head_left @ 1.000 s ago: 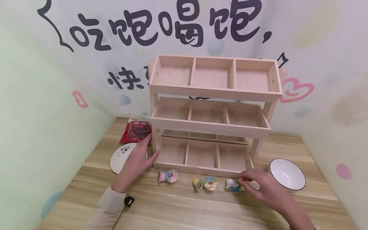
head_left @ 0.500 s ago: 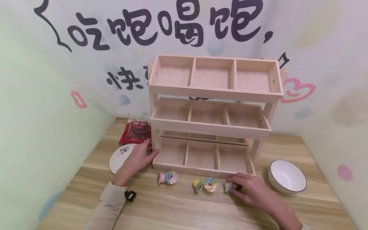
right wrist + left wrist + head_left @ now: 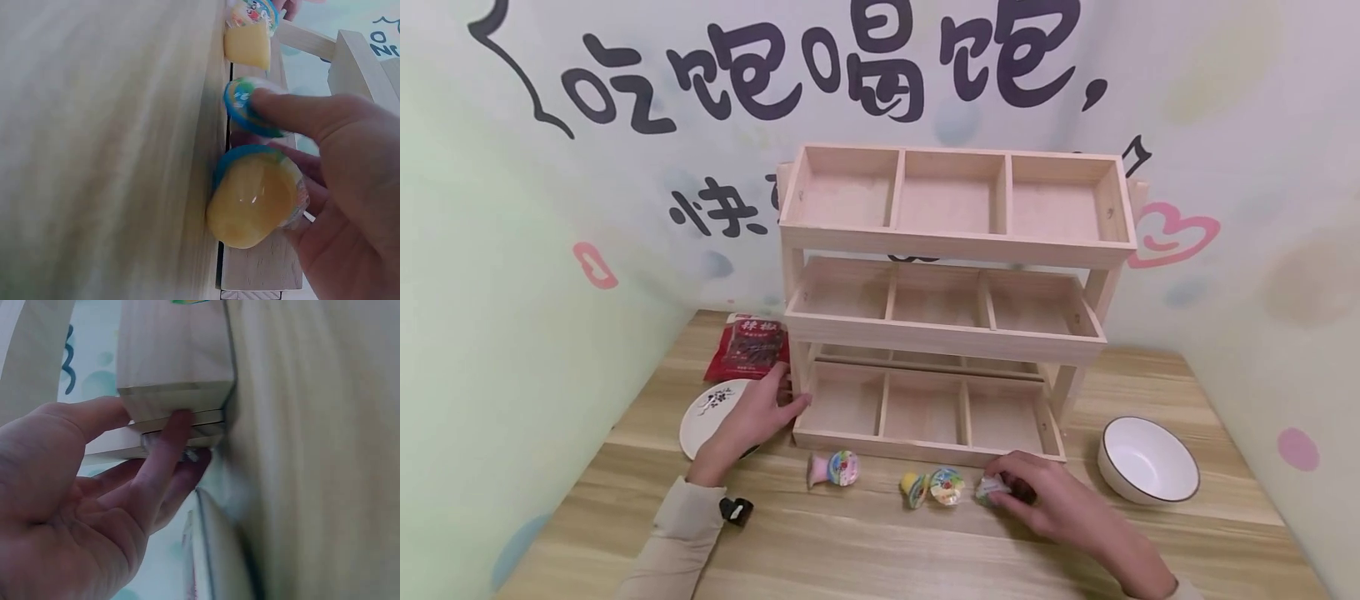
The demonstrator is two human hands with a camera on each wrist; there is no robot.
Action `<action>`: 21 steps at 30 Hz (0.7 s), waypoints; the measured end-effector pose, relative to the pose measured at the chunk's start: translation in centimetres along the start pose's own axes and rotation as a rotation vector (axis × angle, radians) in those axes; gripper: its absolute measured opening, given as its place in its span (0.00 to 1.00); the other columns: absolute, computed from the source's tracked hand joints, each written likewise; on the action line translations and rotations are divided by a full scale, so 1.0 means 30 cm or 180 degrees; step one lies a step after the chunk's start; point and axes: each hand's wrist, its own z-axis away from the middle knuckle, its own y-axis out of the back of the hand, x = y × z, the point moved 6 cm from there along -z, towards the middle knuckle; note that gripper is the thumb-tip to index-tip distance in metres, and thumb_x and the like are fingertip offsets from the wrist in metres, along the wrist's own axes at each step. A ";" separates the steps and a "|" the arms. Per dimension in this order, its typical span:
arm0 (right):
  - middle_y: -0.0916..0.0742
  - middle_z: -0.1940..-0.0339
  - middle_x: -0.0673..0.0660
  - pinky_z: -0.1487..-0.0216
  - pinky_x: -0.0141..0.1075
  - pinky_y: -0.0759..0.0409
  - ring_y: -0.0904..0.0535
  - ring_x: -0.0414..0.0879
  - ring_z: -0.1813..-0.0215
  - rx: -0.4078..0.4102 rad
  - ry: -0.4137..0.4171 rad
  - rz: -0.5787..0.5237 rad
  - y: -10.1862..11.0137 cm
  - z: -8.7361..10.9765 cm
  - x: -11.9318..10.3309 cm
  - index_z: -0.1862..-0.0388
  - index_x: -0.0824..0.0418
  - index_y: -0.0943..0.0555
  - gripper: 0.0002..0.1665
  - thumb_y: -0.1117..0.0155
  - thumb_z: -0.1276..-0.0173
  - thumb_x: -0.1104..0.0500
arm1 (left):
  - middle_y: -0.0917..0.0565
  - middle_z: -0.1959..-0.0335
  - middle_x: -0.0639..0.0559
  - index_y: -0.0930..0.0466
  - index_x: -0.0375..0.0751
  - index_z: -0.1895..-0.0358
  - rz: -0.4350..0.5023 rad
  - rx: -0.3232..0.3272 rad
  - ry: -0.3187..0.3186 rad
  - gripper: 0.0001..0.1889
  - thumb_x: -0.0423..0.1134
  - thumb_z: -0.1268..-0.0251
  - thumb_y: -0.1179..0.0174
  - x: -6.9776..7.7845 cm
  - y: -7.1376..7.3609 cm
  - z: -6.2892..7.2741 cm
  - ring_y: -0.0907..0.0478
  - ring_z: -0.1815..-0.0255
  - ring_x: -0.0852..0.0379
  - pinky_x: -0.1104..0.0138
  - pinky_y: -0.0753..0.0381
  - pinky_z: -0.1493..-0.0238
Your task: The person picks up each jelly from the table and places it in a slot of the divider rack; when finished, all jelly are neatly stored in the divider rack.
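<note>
My right hand (image 3: 1048, 496) pinches a small jelly cup (image 3: 991, 490) in front of the wooden shelf's right end. In the right wrist view the thumb lies on that cup's blue-edged lid, while an orange jelly cup (image 3: 253, 203) sits close beside the fingers. Further left on the table are a yellow jelly cup (image 3: 913, 489), a lid-up jelly cup (image 3: 947, 486) and a pink jelly cup (image 3: 817, 471) next to another lid-up one (image 3: 843, 468). My left hand (image 3: 760, 412) grips the lower left end of the three-tier wooden shelf (image 3: 943, 333); its fingers curl behind the wood.
Behind the left forearm lie a white plate (image 3: 703, 425) with a dark floral print and a red packet (image 3: 747, 348). A white bowl (image 3: 1150, 460) with a dark rim stands to the right of the shelf. Each shelf tray has three compartments. A printed wall hanging (image 3: 647, 175) backs the table.
My right hand has moved left from the shelf's right corner and now holds a jelly cup. The left hand stays at the shelf's end. The head view has shifted slightly.
</note>
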 end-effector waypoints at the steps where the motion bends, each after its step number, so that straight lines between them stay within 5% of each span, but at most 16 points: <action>1: 0.13 0.61 0.37 0.65 0.27 0.16 0.21 0.27 0.63 0.0032 -0.0032 -0.0084 0.003 -0.001 0.001 0.48 0.48 0.14 0.16 0.20 0.31 0.59 | 0.18 0.32 0.28 0.36 0.30 0.23 0.0009 0.0020 -0.0031 0.32 0.41 0.20 0.34 -0.004 -0.003 0.002 0.14 0.36 0.35 0.43 0.14 0.34; 12: 0.10 0.62 0.42 0.60 0.24 0.14 0.14 0.33 0.62 0.0630 0.0058 -0.0553 0.098 -0.054 -0.014 0.47 0.51 0.14 0.19 0.23 0.32 0.69 | 0.13 0.37 0.31 0.31 0.32 0.27 0.0094 0.0124 -0.0011 0.30 0.45 0.20 0.34 -0.032 -0.019 -0.005 0.11 0.40 0.39 0.46 0.11 0.39; 17: 0.09 0.61 0.45 0.61 0.26 0.13 0.13 0.35 0.60 0.0850 -0.0306 -0.0244 0.120 -0.082 0.030 0.48 0.53 0.14 0.13 0.25 0.27 0.66 | 0.15 0.34 0.31 0.33 0.33 0.24 0.0157 0.0061 0.0102 0.31 0.45 0.20 0.34 -0.042 -0.016 -0.003 0.12 0.37 0.38 0.45 0.12 0.36; 21: 0.09 0.60 0.47 0.60 0.30 0.11 0.12 0.37 0.58 0.0733 -0.0770 -0.0088 0.098 -0.111 0.093 0.48 0.54 0.15 0.07 0.29 0.22 0.59 | 0.15 0.33 0.31 0.33 0.33 0.24 0.0166 0.0031 0.0119 0.31 0.45 0.19 0.35 -0.044 -0.015 -0.003 0.13 0.34 0.37 0.45 0.13 0.34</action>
